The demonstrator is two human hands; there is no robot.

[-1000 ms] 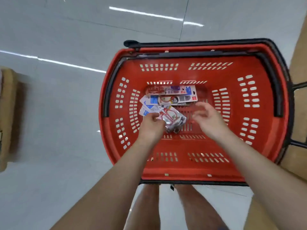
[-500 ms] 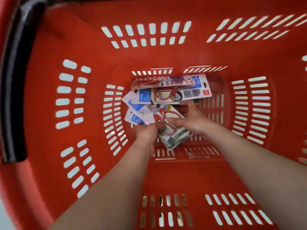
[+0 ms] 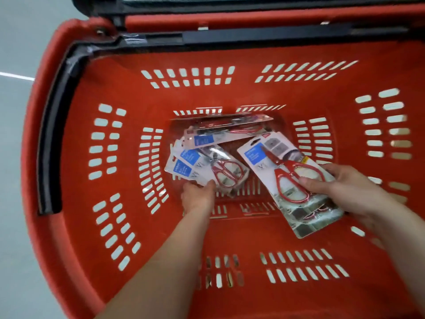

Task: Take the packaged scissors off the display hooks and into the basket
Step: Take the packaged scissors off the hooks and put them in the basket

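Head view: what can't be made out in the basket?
Head view throughout.
- Pile: count unclear; packs overlap, rear ones blurred.
- Label print, also on the right hand's pack: too small, blurred.
- Left hand: fingertips hidden under the pile, grip unclear.
- Basket: right side cut off by frame edge.

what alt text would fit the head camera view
Seen from above, a person's right hand holds a pack of red scissors inside a red basket. The left hand pinches the edge of more scissor packs piled on the basket floor.
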